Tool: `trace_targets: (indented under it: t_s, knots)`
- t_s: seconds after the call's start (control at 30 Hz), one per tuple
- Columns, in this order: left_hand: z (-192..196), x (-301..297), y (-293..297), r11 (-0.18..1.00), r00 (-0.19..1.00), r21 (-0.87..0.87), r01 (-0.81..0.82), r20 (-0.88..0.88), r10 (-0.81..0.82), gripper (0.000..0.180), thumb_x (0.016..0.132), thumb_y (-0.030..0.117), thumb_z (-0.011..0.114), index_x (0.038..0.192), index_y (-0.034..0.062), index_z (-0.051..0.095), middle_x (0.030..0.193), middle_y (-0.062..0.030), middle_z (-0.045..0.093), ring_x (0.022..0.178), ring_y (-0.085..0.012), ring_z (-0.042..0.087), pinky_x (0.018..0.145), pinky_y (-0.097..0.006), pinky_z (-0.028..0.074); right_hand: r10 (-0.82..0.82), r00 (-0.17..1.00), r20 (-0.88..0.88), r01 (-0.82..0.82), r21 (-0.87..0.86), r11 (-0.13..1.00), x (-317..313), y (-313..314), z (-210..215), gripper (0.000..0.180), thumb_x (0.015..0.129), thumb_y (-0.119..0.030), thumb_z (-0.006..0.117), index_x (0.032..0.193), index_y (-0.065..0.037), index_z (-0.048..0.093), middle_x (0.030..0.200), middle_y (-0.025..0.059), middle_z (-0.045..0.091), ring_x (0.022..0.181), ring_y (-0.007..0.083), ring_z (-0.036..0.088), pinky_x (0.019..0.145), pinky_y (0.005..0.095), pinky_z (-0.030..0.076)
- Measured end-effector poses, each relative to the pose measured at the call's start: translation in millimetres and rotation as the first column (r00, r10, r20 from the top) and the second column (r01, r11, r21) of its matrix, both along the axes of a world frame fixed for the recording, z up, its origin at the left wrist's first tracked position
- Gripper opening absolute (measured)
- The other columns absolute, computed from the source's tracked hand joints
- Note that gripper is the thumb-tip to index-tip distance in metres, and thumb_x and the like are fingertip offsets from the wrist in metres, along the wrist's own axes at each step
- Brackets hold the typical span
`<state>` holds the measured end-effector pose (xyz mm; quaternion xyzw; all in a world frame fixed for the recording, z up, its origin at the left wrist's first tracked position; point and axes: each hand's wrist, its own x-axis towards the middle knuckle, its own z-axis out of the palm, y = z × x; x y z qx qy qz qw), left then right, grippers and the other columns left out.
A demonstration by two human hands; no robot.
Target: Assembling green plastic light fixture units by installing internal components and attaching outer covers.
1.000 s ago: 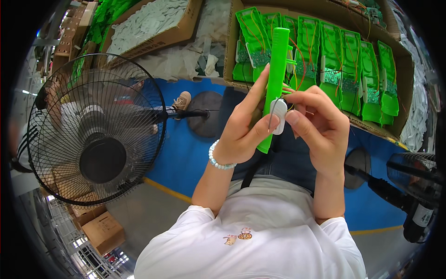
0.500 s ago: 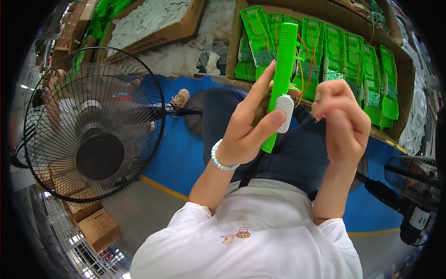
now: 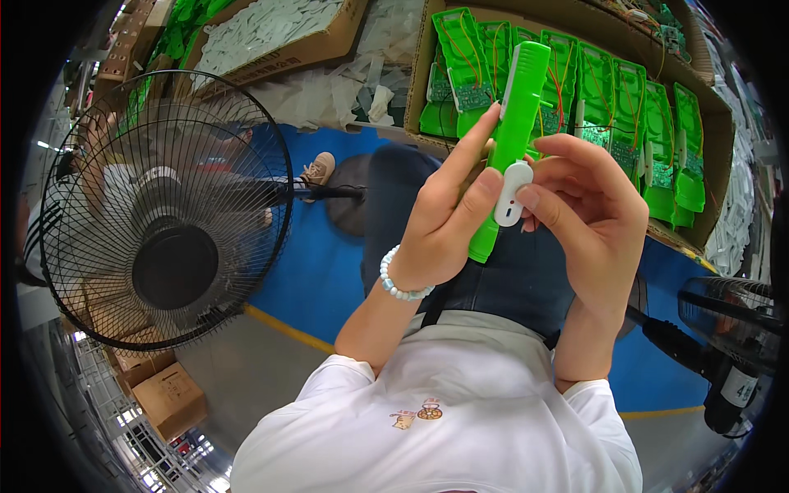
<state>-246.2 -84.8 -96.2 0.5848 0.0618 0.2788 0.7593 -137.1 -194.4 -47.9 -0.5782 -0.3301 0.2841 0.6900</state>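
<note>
Over my lap, my left hand (image 3: pixel 448 214) grips a long green plastic casing (image 3: pixel 519 103), fingers on its far side and thumb near a white oval piece (image 3: pixel 511 199). That piece sits on the casing's near half and shows a small dark slot and a tiny reddish dot. My right hand (image 3: pixel 596 209) is closed at the casing's right side, its thumb tip on the edge of the white oval piece and its fingers curled beside and partly behind it. Whether the right fingers also hold a wire is hidden.
Ahead, a cardboard box (image 3: pixel 423 78) holds several green casings (image 3: pixel 596 90) with circuit boards and coloured wires. Another carton (image 3: pixel 288 62) is full of white plastic parts. A large black fan (image 3: pixel 177 263) stands at left, a smaller fan (image 3: pixel 727 316) at right. Someone sits behind the large fan.
My right hand has moved left from beside the casing to touch the white oval piece. The casing has turned slightly and shifted right, bringing the white piece's slot into sight.
</note>
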Motion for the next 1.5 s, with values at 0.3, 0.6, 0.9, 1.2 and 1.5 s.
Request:
trace_targets:
  t_s: [0.3,0.6,0.9,1.2,1.5]
  knots:
    - [-3,6,-6,0.992,0.988,0.058,-0.113,-0.099,0.119,0.049,0.103,0.021,0.040,0.146,-0.0026,0.031,0.115,-0.0135,0.059,0.098,-0.0144,0.060,0.082,-0.027,0.050,-0.054,0.998,-0.013,0.054,0.033,0.998,-6,-3,-10,0.036,0.083,0.010,0.063,0.118,0.007,0.058,0.088,0.0081,0.064,0.073,0.0107,0.060,0.061,0.0230,0.053]
    - [1,3,-4,0.987,0.989,-0.064,-0.145,-0.027,0.143,0.049,0.103,0.021,0.041,0.145,-0.0025,0.033,0.115,-0.0120,0.061,0.096,-0.0132,0.060,0.080,-0.026,0.050,-0.037,0.994,-0.101,0.044,0.071,0.997,-12,4,-9,0.023,0.086,0.009,0.061,0.108,0.009,0.058,0.092,0.0113,0.063,0.080,0.0145,0.063,0.066,0.0271,0.060]
    - [4,5,-5,0.965,0.965,0.109,-0.240,-0.080,0.250,0.045,0.103,0.018,0.043,0.143,-0.0016,0.038,0.109,-0.0090,0.064,0.091,-0.0093,0.059,0.078,-0.023,0.049,-0.087,0.996,0.023,0.085,0.088,0.993,-11,5,-18,0.021,0.085,0.008,0.063,0.105,0.009,0.058,0.092,0.0114,0.063,0.079,0.0137,0.063,0.063,0.0263,0.059]
    - [-6,4,-4,0.931,0.952,0.269,-0.246,-0.116,0.285,0.044,0.103,0.016,0.041,0.144,-0.0016,0.037,0.109,-0.0076,0.064,0.087,-0.0071,0.058,0.077,-0.021,0.048,-0.008,0.996,-0.084,0.006,-0.017,1.000,-3,6,-12,0.017,0.086,0.004,0.064,0.101,0.009,0.059,0.088,0.0103,0.064,0.077,0.0124,0.063,0.060,0.0245,0.057]
    - [-12,11,-12,0.963,0.964,0.029,-0.267,0.019,0.266,0.048,0.103,0.018,0.039,0.146,-0.0024,0.031,0.114,-0.0147,0.061,0.098,-0.0138,0.060,0.082,-0.026,0.050,0.062,0.983,-0.173,-0.062,0.006,0.998,2,8,-16,0.014,0.087,0.001,0.065,0.098,0.009,0.059,0.084,0.0092,0.064,0.072,0.0116,0.063,0.059,0.0239,0.056]
